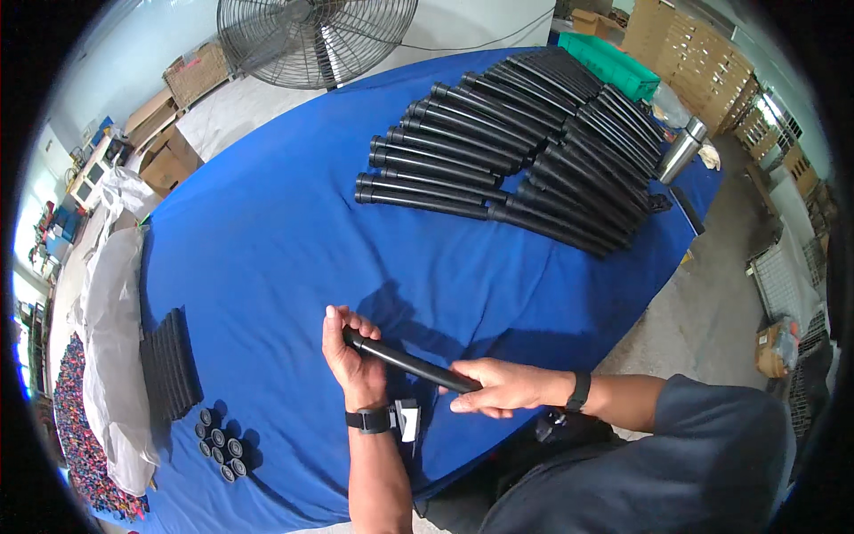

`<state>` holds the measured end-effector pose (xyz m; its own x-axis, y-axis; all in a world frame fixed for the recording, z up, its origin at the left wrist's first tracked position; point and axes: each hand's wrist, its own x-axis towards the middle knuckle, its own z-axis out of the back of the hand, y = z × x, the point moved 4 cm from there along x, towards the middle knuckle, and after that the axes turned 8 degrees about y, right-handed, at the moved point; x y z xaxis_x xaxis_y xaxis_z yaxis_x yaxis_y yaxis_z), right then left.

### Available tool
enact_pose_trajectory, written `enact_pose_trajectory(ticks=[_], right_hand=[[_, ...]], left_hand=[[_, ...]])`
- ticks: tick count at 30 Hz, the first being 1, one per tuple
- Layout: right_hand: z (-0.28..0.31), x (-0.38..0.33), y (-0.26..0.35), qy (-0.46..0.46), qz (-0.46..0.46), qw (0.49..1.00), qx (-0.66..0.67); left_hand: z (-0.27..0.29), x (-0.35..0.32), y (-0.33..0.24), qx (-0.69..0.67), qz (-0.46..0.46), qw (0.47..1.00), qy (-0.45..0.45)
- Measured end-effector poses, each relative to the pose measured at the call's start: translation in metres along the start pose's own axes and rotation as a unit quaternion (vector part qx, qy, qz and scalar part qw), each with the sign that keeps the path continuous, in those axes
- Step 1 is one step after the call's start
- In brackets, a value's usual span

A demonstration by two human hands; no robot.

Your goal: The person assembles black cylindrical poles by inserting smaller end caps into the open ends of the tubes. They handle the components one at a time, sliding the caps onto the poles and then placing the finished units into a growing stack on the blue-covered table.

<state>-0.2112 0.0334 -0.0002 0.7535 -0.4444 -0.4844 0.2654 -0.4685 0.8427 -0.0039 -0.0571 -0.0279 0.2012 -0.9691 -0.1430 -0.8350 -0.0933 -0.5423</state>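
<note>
My left hand (353,360) wraps collar end of black tube (411,363), fingers curled tight. My right hand (498,388) clamps other end, thumb on top; two-end hold likely keeps tube level, just above blue table (267,240), at 6 o'clock. Finished-looking black tubes (525,151) fanned in rows at 1 o'clock. Small black caps (220,445) clustered at 8 o'clock beside ribbed black stack (169,365). Green bin (614,64) far at 1 o'clock, contents hidden. Steel flask (681,149) at 2 o'clock.

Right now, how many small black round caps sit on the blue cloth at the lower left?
About 8 small black caps, clustered on the blue cloth beside the ribbed black stack, left of the left hand; some may overlap.
</note>
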Motion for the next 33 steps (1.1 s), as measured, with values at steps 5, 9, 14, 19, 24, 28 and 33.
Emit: enact_pose_trajectory(ticks=[5,9,14,19,24,28,33], right_hand=[[-0.008,-0.001,-0.004,0.135,0.019,0.912,0.387],[-0.010,0.004,-0.011,0.134,0.025,0.924,0.356],[-0.004,0.006,-0.002,-0.009,0.037,0.999,0.010],[-0.016,0.002,-0.013,0.165,0.011,0.918,0.361],[0.001,-0.011,0.006,0.050,0.004,0.989,0.137],[0.020,-0.026,0.012,0.033,-0.017,0.996,0.075],[0.023,-0.026,0.006,0.047,-0.024,0.994,0.096]], left_hand=[[0.010,0.004,0.000,-0.199,0.054,0.970,0.127],[0.008,0.004,0.003,-0.123,0.046,0.988,0.084],[0.015,0.003,0.001,-0.073,0.046,0.995,0.056],[-0.001,-0.003,0.000,-0.104,0.051,0.990,0.081],[-0.011,-0.005,-0.017,0.260,-0.050,0.955,0.135],[-0.014,-0.007,-0.015,0.370,0.040,0.916,0.152],[-0.009,-0.007,-0.005,0.323,0.026,0.934,0.148]])
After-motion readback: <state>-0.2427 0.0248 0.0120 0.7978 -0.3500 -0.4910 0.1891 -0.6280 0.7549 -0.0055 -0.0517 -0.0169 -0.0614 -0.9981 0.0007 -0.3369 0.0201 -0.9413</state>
